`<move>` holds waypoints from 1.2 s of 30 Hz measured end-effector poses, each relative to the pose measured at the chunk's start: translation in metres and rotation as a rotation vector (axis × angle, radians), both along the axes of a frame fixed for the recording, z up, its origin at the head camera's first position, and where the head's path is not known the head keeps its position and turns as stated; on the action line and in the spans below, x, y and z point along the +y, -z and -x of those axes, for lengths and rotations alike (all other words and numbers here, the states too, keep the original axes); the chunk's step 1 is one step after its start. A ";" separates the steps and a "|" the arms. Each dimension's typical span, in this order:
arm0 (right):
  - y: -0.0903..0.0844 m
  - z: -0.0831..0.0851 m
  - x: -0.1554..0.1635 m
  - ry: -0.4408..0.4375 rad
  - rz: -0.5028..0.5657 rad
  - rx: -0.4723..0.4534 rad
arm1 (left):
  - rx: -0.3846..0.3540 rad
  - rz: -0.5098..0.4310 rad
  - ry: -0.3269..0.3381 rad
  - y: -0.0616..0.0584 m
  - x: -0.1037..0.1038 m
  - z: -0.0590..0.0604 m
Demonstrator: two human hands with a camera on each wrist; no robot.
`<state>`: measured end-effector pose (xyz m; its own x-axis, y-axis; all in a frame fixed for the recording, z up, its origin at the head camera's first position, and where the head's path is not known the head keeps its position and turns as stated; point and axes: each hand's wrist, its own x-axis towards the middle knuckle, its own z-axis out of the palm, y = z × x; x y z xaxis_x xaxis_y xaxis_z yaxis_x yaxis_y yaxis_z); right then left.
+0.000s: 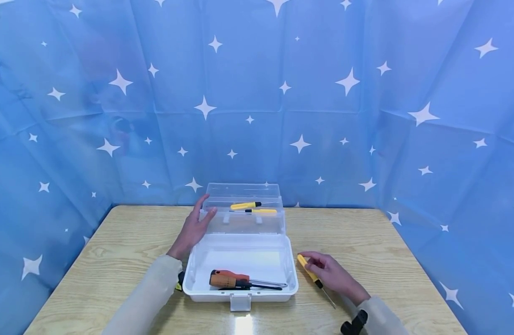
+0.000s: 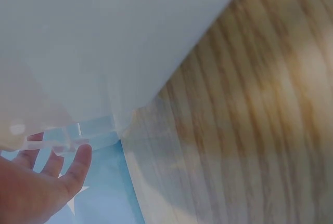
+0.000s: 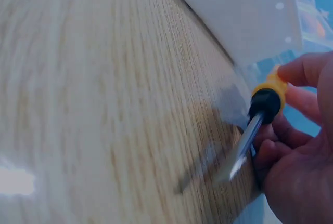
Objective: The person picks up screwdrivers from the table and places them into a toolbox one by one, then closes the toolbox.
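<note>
A white toolbox (image 1: 240, 253) stands with its clear lid (image 1: 243, 225) swung back. My left hand (image 1: 193, 229) holds the lid's left edge, thumb on the near side; in the left wrist view its fingers (image 2: 78, 167) bend around the clear plastic. To the right of the box, my right hand (image 1: 330, 272) pinches a yellow-handled screwdriver (image 1: 309, 268) between thumb and fingers. Its metal shaft (image 3: 243, 148) slants down and toward the front, close over the table. Two more yellow screwdrivers (image 1: 245, 205) lie in the lid's compartments.
In the box tray lie a brown-handled screwdriver (image 1: 223, 280) and a red-orange-handled tool (image 1: 231, 274), partly overlapping. A clear latch (image 1: 240, 304) hangs at the box front. The wooden table (image 1: 127, 246) ends at a blue star-patterned curtain (image 1: 248, 135) behind.
</note>
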<state>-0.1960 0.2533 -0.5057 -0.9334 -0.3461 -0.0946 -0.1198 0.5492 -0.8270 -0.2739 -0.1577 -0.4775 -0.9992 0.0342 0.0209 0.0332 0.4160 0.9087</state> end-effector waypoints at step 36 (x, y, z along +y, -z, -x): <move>0.004 0.008 0.006 0.039 0.048 -0.085 | -0.008 0.002 -0.002 0.001 -0.001 0.001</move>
